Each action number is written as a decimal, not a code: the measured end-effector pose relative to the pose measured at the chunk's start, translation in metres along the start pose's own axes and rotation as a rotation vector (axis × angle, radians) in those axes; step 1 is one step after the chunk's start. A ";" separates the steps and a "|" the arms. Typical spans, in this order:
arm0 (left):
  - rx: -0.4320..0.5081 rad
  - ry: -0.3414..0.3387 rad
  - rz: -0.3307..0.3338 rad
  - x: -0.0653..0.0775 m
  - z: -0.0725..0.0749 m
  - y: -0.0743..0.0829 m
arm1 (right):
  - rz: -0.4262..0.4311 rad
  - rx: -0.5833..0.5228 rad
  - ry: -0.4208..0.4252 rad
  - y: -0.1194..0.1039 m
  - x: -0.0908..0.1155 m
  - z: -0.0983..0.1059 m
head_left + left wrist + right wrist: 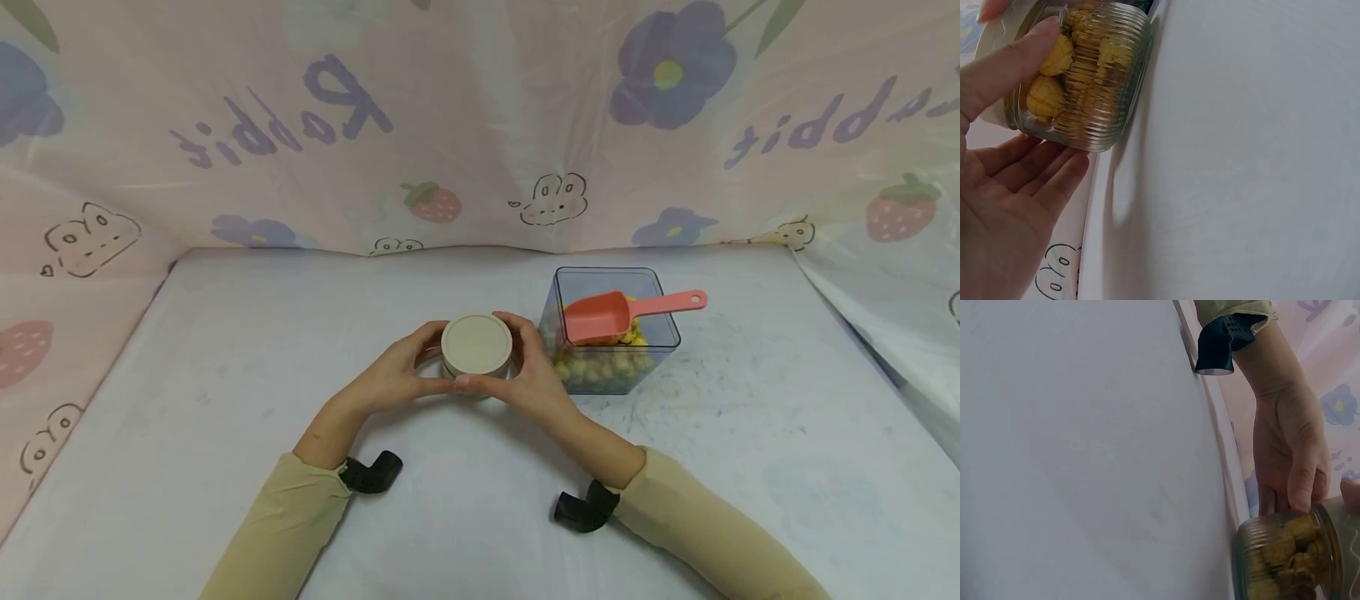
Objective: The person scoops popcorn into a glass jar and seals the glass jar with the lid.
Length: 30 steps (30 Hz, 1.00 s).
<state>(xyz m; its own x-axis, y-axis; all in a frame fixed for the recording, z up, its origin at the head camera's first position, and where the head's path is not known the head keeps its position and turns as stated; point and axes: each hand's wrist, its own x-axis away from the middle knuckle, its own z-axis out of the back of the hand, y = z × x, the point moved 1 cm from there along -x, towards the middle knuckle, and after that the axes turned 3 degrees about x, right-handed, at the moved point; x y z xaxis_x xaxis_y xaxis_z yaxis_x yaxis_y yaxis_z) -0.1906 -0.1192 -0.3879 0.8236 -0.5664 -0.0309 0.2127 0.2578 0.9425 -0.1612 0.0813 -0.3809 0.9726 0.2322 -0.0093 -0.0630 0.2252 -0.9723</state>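
A small ribbed glass jar (1100,75) with a cream lid (476,343) is between both hands at the middle of the table. Yellow popcorn pieces (1045,98) show through its glass. My left hand (390,373) holds the jar from the left, thumb on the glass near the lid and fingers along the far side. From the right, my right hand (534,375) grips the lid, its thumb at the near edge and its fingers at the back. The two thumb tips meet at the front. In the right wrist view the jar (1279,556) stands upright close to the table surface.
Right of the jar stands a clear square container (607,268) with popcorn in it. A pink scoop (600,317) lies across its top, handle past the right rim. Black wrist mounts (372,472) sit on both sleeves. A printed curtain (480,125) hangs behind the white table (225,375).
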 end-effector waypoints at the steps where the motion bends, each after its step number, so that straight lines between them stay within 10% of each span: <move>1: 0.005 -0.002 0.000 0.000 0.000 0.000 | -0.004 -0.011 -0.007 0.000 0.000 0.000; 19: 0.005 0.009 -0.010 -0.001 -0.001 -0.001 | -0.030 -0.146 -0.007 -0.001 0.008 0.003; 30: -0.013 0.012 -0.021 0.000 -0.001 0.000 | 0.239 -0.169 -0.173 0.008 -0.001 0.012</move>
<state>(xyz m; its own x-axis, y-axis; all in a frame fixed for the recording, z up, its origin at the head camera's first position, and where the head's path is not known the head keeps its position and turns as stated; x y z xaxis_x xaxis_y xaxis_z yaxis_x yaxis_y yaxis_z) -0.1904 -0.1181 -0.3886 0.8253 -0.5620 -0.0545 0.2364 0.2562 0.9373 -0.1657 0.0941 -0.3858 0.8815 0.4202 -0.2155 -0.2322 -0.0118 -0.9726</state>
